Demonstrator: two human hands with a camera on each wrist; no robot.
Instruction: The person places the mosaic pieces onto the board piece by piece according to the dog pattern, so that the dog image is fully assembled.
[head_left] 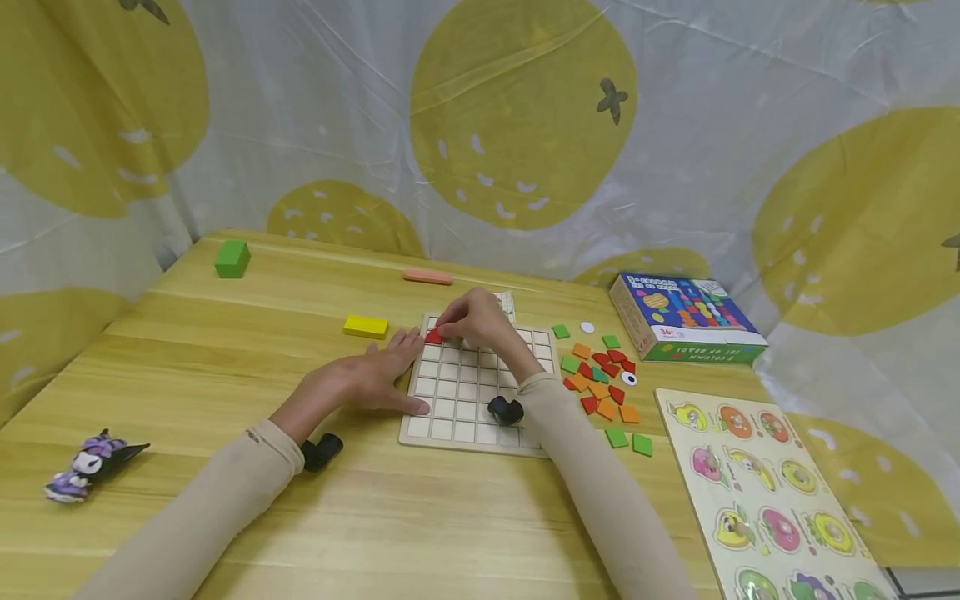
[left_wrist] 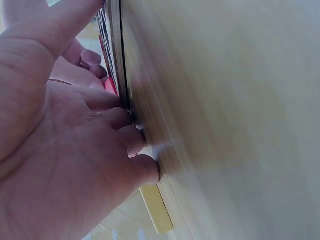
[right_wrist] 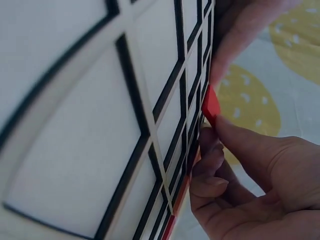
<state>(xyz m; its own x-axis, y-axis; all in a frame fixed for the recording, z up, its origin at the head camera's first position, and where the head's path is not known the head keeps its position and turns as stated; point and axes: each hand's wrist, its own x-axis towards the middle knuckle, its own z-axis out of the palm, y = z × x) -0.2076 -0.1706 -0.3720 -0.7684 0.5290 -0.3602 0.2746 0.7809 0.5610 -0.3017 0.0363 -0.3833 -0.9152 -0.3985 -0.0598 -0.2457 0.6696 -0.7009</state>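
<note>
A wooden grid board [head_left: 447, 389] with square cells lies on the table in front of me. At its far left corner my right hand [head_left: 483, 323] pinches a small red tile [head_left: 434, 337] between thumb and fingers. The right wrist view has this red tile [right_wrist: 211, 102] tilted against the grid, with an orange piece [right_wrist: 181, 194] and another red piece [right_wrist: 169, 227] along the same edge. My left hand [head_left: 378, 371] rests with fingers spread along the board's left side, its thumb on the near part of that edge.
Loose red, orange and green tiles [head_left: 606, 412] lie right of the board. Behind them stands a puzzle box [head_left: 686, 318]; a fruit puzzle board [head_left: 678, 467] lies at right. A yellow block [head_left: 366, 326], green block [head_left: 232, 259], pink stick [head_left: 427, 277] and small figurine [head_left: 88, 467] are around the left.
</note>
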